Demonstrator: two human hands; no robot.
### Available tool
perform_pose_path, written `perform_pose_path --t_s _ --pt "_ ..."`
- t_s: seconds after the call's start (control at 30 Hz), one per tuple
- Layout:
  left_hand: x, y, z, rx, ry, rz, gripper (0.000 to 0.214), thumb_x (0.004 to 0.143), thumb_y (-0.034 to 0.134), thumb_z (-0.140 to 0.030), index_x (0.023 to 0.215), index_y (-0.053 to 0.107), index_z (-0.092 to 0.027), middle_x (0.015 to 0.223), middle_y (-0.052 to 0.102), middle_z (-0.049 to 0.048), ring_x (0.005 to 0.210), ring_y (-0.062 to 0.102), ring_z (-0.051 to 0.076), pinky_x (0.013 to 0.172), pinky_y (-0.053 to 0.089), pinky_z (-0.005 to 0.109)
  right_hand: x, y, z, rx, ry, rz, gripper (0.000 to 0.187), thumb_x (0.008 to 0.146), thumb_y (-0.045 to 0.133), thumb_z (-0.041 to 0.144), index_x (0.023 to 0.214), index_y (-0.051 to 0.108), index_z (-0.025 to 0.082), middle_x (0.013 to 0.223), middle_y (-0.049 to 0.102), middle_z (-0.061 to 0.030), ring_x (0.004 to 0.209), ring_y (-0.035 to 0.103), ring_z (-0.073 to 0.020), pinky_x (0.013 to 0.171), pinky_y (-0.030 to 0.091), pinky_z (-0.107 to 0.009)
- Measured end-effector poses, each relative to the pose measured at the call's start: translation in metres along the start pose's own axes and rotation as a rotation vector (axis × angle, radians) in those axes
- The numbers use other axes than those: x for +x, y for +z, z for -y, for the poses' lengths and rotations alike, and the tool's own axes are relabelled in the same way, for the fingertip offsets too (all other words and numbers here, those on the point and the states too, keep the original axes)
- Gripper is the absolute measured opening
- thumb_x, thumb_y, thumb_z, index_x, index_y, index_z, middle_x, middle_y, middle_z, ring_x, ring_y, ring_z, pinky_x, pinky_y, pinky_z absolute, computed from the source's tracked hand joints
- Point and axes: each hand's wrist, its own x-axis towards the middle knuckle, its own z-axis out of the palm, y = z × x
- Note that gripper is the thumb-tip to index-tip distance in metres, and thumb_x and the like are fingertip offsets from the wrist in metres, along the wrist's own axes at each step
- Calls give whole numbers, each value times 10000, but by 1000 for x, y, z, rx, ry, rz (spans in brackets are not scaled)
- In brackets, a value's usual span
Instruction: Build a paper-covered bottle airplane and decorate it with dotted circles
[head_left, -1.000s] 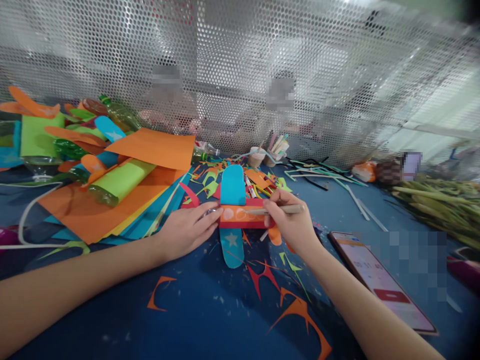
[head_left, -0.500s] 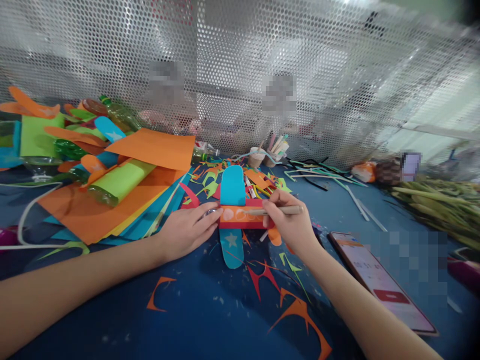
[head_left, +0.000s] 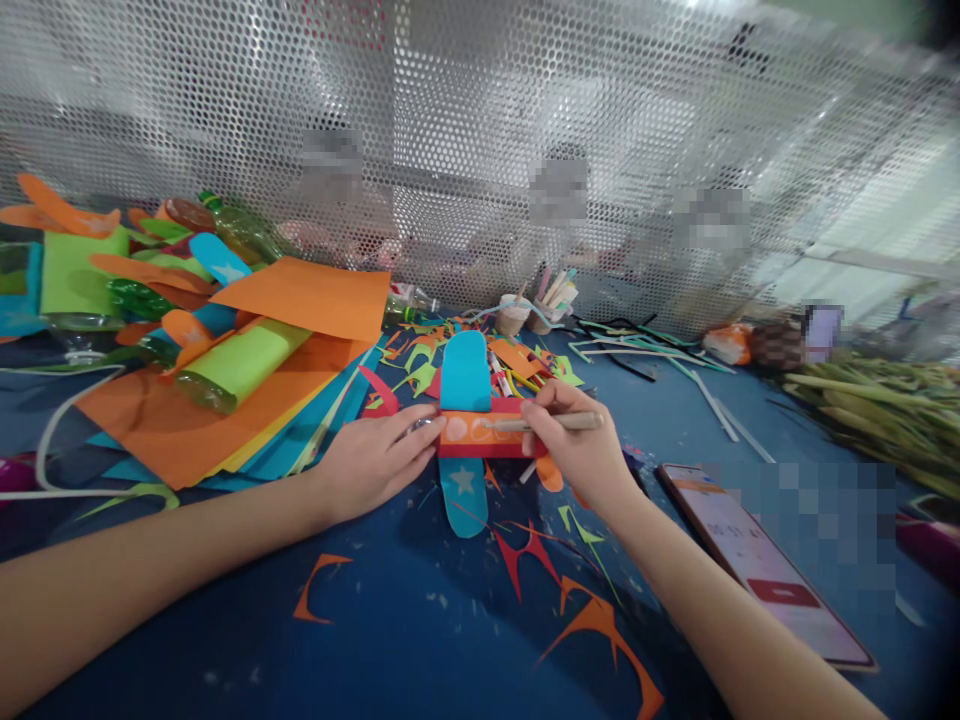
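Observation:
A paper airplane model [head_left: 466,420] lies on the blue table: a red body with an orange strip of pale circles and light-blue wings, one with a star. My left hand [head_left: 371,462] rests flat with its fingertips against the model's left end, fingers stretched out. My right hand [head_left: 577,445] is closed round a pale pencil-like stick [head_left: 544,423] whose tip touches the orange strip.
Stacked orange, green and blue paper sheets [head_left: 225,390] and plastic bottles lie at the left. Paper scraps [head_left: 570,590] litter the table. A phone [head_left: 765,565] lies at the right, green stalks [head_left: 877,400] beyond it. Cups with sticks [head_left: 536,305] stand before a perforated metal screen [head_left: 480,130].
My right hand with the stick has shifted slightly left along the orange strip. The left hand has stayed in place.

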Motion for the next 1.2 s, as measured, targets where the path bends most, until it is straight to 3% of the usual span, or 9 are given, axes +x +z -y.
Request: perform_pose_path --t_s 1.2 --pt "-1 0 1 4 26 -3 300 922 453 -260 1197 531 -171 1178 606 94 832 657 171 645 544 278 -1 2 -7 80 -24 59 208 809 571 296 648 461 223 442 598 51 434 560 -126 533 425 -257"
